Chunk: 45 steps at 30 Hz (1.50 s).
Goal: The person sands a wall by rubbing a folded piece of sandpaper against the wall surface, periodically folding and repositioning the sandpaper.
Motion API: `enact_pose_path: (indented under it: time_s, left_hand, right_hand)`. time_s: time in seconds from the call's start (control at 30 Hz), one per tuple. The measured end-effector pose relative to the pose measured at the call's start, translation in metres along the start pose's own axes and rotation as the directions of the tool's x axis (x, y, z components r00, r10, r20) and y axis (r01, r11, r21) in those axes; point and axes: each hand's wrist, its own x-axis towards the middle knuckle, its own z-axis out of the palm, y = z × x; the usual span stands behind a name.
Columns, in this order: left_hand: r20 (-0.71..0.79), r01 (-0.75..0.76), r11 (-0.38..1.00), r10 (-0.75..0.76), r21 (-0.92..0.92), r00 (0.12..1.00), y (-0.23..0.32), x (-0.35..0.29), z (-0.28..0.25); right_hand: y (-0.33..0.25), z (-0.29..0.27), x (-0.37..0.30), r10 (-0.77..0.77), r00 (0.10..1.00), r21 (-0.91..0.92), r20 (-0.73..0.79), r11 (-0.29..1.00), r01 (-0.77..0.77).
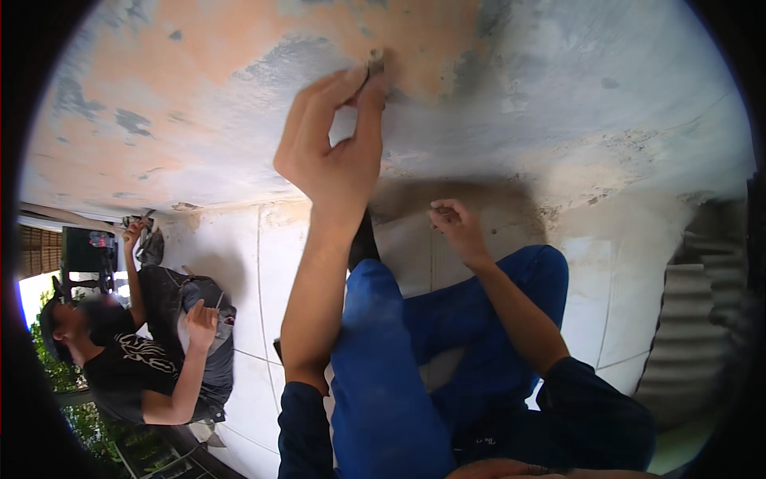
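The left hand (pixel 331 152) is raised toward the wall (pixel 199 104), thumb and fingertips closed in a pinch on a small, greyish, stubby piece (pixel 375 61). That piece pokes out beyond the fingertips, right at the wall, where peach and grey patches spread above and to the left of the hand; whether it presses on the surface is unclear. The right hand (pixel 457 230) hangs lower and to the right, well apart from the left, with its fingers loosely curled; I cannot tell if anything is in them. Below both hands are the person's blue trousers (pixel 391 375) and a white tiled floor (pixel 606 271). Well left of the hands, a co-worker in a black shirt (pixel 132 359) has one hand (pixel 201 325) around a thin, pale stick (pixel 219 300). A corrugated sheet (pixel 686 335) stands far right of the right hand.
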Motion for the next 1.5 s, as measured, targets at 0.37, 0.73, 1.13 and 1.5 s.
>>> enact_pose_path:
  time_s: [0.37,0.73,1.13,1.5]
  left_hand:
    - [0.039,-0.016,0.983,0.009,0.182,0.999,-0.012,-0.049,0.004]
    - [-0.012,-0.015,0.98,0.018,0.2,1.0,-0.01,-0.034,0.01]
    - [-0.014,0.013,0.998,-0.012,0.063,1.0,-0.013,-0.021,0.014]
    - [0.017,-0.065,0.996,0.064,0.069,0.998,-0.009,-0.014,0.001]
  right_hand:
    - [0.019,-0.002,-0.004,-0.035,0.999,-0.156,-0.002,0.987,0.034]
    - [0.002,0.006,0.001,0.018,1.0,-0.185,-0.002,0.983,-0.018]
    - [0.002,0.008,0.002,0.018,0.995,-0.279,0.097,0.96,0.01]
    - [0.004,0.009,0.001,-0.017,0.996,-0.285,0.093,0.957,0.043]
